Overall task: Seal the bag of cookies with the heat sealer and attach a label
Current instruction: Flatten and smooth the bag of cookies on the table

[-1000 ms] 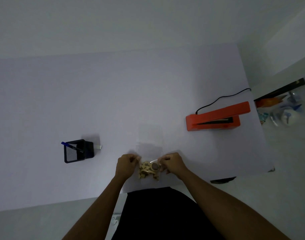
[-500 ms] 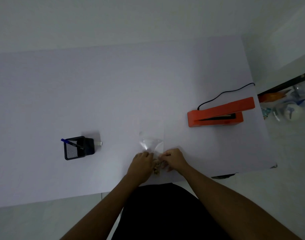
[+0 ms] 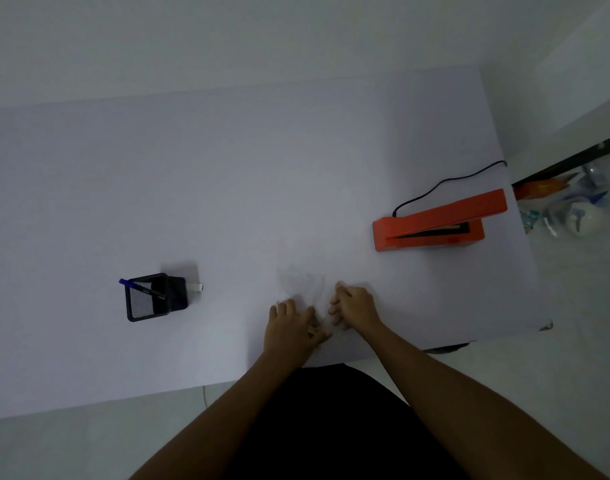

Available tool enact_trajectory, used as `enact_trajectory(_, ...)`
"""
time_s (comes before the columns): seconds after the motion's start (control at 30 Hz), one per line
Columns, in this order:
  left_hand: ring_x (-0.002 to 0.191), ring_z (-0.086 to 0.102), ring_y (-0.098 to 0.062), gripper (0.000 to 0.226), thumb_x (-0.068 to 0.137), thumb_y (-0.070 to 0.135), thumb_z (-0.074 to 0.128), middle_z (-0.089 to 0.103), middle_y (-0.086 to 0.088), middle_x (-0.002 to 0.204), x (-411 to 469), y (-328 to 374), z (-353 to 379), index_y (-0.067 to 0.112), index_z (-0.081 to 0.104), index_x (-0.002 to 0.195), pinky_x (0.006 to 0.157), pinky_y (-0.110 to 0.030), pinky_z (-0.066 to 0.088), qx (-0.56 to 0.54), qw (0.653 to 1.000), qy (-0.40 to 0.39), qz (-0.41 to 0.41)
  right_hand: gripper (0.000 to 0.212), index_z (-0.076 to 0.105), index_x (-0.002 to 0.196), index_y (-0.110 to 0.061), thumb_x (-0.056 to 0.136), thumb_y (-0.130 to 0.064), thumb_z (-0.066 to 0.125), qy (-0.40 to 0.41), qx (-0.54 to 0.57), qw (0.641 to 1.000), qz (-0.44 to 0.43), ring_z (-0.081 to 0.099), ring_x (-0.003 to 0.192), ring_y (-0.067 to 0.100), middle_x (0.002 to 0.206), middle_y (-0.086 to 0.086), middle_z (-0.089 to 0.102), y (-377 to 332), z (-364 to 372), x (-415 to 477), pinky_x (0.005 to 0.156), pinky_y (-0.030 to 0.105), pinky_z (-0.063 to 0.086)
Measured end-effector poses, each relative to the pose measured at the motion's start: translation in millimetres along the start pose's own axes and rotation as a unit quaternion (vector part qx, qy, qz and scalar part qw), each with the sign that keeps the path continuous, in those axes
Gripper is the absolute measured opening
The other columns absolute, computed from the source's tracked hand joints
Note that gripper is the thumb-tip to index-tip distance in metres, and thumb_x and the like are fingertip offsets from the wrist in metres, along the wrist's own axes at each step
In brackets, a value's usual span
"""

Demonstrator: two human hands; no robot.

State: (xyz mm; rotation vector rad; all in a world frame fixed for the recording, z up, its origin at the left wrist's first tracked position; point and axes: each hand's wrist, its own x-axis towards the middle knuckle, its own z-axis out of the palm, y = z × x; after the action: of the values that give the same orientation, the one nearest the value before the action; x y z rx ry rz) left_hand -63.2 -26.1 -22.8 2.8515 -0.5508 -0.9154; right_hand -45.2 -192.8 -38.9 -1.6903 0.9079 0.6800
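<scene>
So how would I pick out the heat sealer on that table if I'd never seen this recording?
Start at the white table and look toward its right edge, beyond the person's right hand. The heat sealer lies there, a long, low bar with its lid raised a little and a black cord trailing behind. It is the only orange thing on the table; the pen holder far left is black.

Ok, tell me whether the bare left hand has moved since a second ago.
Yes: the left hand shifted right, farther from the black mesh pen holder.
</scene>
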Motion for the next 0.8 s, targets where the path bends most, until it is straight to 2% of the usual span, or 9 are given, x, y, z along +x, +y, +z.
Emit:
enact_trajectory(0.13, 0.119, 0.040, -0.037, 0.075, 0.074, 0.081, 0.021, 0.043, -0.019, 0.133, -1.7, 4.5, -0.7, 0.031, 0.047, 0.124, 0.097, -0.048, 0.032, 0.012, 1.000, -0.015, -0.008, 0.050, 0.068, 0.083, 0.004, 0.103, -0.036, 0.045, 0.024, 0.076, 0.996, -0.024, 0.065, 0.055, 0.026, 0.069, 0.017, 0.070, 0.3, -3.7, 3.9, 0.051, 0.029, 0.052)
enact_trajectory(0.2, 0.123, 0.035, -0.043, 0.075, 0.076, 0.082, 0.026, 0.036, -0.024, 0.140, -3.0, 6.5, -2.1, 0.034, 0.041, 0.132, 0.100, -0.052, 0.030, 0.023, 0.999, -0.028, -0.011, 0.048, 0.068, 0.083, 0.004, 0.103, -0.034, 0.045, 0.023, 0.110, 0.993, -0.030, 0.066, 0.059, 0.027, 0.071, 0.018, 0.070, -0.2, -3.5, 6.3, 0.054, 0.030, 0.054)
enact_trajectory(0.27, 0.131, 0.026, -0.050, 0.080, 0.078, 0.083, 0.027, 0.024, -0.030, 0.149, -4.3, 10.9, -1.3, 0.037, 0.029, 0.144, 0.106, -0.057, 0.023, 0.033, 0.998, -0.055, -0.011, 0.047, 0.069, 0.083, 0.003, 0.103, -0.033, 0.047, 0.010, 0.147, 0.989, -0.026, 0.068, 0.063, 0.028, 0.075, 0.021, 0.071, -1.4, -2.8, 7.8, 0.057, 0.031, 0.055)
enact_trajectory(0.37, 0.138, 0.014, -0.056, 0.089, 0.077, 0.086, 0.024, 0.011, -0.032, 0.155, -4.4, 17.7, 0.9, 0.037, 0.018, 0.150, 0.110, -0.063, 0.015, 0.033, 0.996, -0.073, -0.024, 0.048, 0.069, 0.089, 0.007, 0.102, -0.032, 0.047, -0.049, 0.181, 0.982, -0.022, 0.070, 0.074, 0.035, 0.087, 0.029, 0.071, -3.9, 0.1, 8.6, 0.067, 0.034, 0.057)
enact_trajectory(0.47, 0.139, 0.011, -0.057, 0.095, 0.071, 0.089, 0.017, 0.009, -0.032, 0.156, -4.2, 18.9, 3.5, 0.037, 0.014, 0.151, 0.110, -0.066, 0.013, 0.026, 0.997, -0.072, -0.030, 0.051, 0.070, 0.095, 0.010, 0.103, -0.034, 0.044, -0.117, 0.185, 0.975, -0.017, 0.073, 0.085, 0.037, 0.094, 0.028, 0.073, -7.8, 5.3, 9.3, 0.078, 0.036, 0.058)
enact_trajectory(0.57, 0.138, 0.012, -0.058, 0.101, 0.066, 0.089, 0.010, 0.011, -0.033, 0.155, -4.5, 20.4, 4.2, 0.035, 0.013, 0.152, 0.108, -0.068, 0.013, 0.023, 0.997, -0.062, -0.031, 0.054, 0.070, 0.099, 0.011, 0.104, -0.035, 0.042, -0.164, 0.163, 0.973, 0.005, 0.073, 0.091, 0.034, 0.096, 0.023, 0.074, -12.5, 12.1, 13.7, 0.079, 0.031, 0.059)
enact_trajectory(0.7, 0.139, 0.011, -0.057, 0.099, 0.068, 0.090, 0.017, 0.010, -0.032, 0.156, -4.0, 21.7, 3.7, 0.036, 0.015, 0.151, 0.108, -0.069, 0.012, 0.015, 0.997, -0.068, -0.037, 0.055, 0.071, 0.101, 0.008, 0.103, -0.038, 0.042, -0.190, 0.109, 0.975, 0.028, 0.073, 0.092, 0.035, 0.097, 0.024, 0.074, -23.9, 17.0, 27.9, 0.083, 0.038, 0.058)
enact_trajectory(0.8, 0.138, 0.011, -0.058, 0.095, 0.071, 0.090, 0.022, 0.010, -0.032, 0.155, -4.0, 20.7, 5.1, 0.038, 0.018, 0.150, 0.108, -0.069, 0.012, 0.018, 0.997, -0.066, -0.033, 0.055, 0.068, 0.106, 0.006, 0.104, -0.040, 0.038, -0.177, 0.119, 0.977, 0.017, 0.073, 0.088, 0.034, 0.099, 0.025, 0.073, -35.0, 15.3, 37.5, 0.084, 0.039, 0.057)
